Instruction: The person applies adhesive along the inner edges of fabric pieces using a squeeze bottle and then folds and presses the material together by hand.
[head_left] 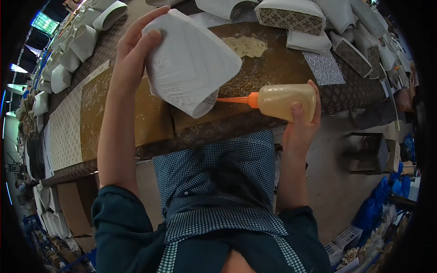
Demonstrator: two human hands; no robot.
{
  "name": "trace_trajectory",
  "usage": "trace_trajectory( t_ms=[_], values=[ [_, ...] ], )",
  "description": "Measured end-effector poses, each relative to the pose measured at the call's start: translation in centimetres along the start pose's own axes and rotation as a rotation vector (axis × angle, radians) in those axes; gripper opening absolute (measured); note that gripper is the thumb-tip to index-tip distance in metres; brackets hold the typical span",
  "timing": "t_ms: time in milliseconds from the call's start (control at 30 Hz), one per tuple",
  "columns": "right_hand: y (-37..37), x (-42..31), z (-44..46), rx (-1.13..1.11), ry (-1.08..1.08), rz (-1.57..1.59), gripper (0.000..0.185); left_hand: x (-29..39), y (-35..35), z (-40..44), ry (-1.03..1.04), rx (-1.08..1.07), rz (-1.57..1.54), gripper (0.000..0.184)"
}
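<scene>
My left hand [133, 50] grips a pale, soft-sided bag piece [191, 59] by its upper left edge, thumb on the near face. The piece is tilted over the work table, with an open, rounded corner at its lower end. In my right hand [302, 123] is a squeeze bottle [282, 96] of yellowish, glue-like liquid, lying nearly level. Its orange nozzle [234, 99] points left, and the tip is at the piece's lower right corner. Whether liquid is coming out cannot be made out.
A brown, glue-smeared board [123, 118] lies on the patterned table cover [255, 114], with a cream-coloured patch [246, 46] on it. Similar bag pieces [291, 17] are piled along the back and left. A dark stool [366, 152] and blue plastic bags [373, 204] stand right.
</scene>
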State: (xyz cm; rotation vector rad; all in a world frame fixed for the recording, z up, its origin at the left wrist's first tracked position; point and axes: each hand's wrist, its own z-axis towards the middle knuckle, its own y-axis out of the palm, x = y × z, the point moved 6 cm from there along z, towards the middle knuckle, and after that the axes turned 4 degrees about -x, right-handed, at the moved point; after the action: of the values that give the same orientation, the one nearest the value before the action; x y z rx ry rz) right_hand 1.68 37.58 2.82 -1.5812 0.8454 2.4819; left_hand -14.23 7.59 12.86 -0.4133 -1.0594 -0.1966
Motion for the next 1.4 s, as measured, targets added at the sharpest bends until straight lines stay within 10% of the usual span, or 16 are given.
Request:
trace_trajectory(
  t_ms=[667,1067,1400],
  values=[
    [0.7,0.6,-1.7,-0.018,-0.109,-0.337,0.063,-1.0,0.0,-1.2,0.074,0.036,-0.04,0.056],
    [-0.6,2.9,-3.5,0.042,0.208,0.154,0.065,3.6,2.8,0.4,0.081,-0.268,0.287,0.063],
    [-3.2,0.3,-1.7,0.166,0.006,0.118,0.066,1.2,0.7,-3.6,0.199,-0.113,0.155,0.071]
  ],
)
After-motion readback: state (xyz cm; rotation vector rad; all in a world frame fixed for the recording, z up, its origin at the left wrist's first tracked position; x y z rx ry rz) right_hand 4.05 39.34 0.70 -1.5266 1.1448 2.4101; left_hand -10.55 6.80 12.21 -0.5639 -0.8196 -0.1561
